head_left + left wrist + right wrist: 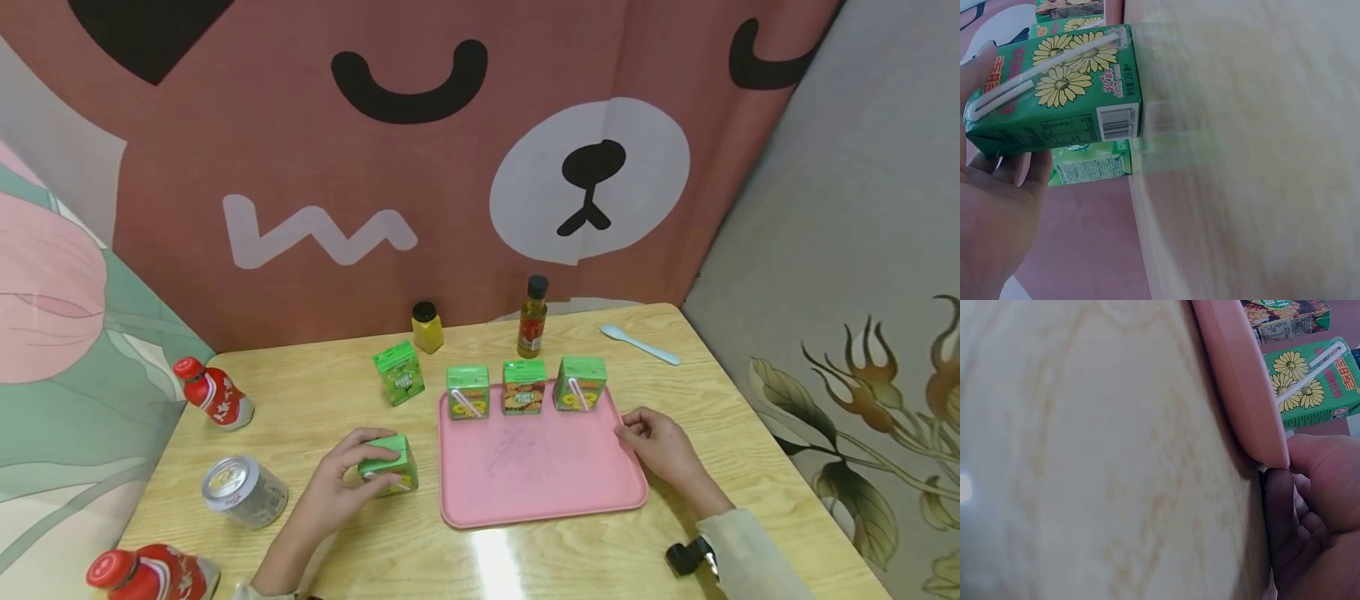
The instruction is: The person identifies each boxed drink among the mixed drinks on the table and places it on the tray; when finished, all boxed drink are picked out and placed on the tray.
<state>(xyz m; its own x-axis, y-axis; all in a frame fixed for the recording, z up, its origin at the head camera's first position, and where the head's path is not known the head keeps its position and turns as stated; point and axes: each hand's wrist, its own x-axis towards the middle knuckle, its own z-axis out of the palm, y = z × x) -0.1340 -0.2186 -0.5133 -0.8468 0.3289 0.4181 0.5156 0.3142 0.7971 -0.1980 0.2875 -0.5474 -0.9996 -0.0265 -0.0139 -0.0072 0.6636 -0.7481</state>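
Observation:
My left hand (341,475) grips a green juice carton (402,468) left of the pink tray (540,467). In the left wrist view this carton (1079,94) has yellow flowers and a white straw on its side, with thumb and fingers around it. My right hand (663,446) pinches the tray's right rim between thumb and fingers, as the right wrist view shows at the rim (1241,381). Along the tray's far edge stand a flowered carton (468,392), a brown-and-green carton (523,387) and another flowered carton (581,385).
A light green carton (400,372) stands beyond the held one. Behind are a yellow jar (428,329), a sauce bottle (532,321) and a pale blue spoon (637,343). At left stand a silver can (251,492) and red bottles (221,396). A black object (682,558) lies near the right sleeve.

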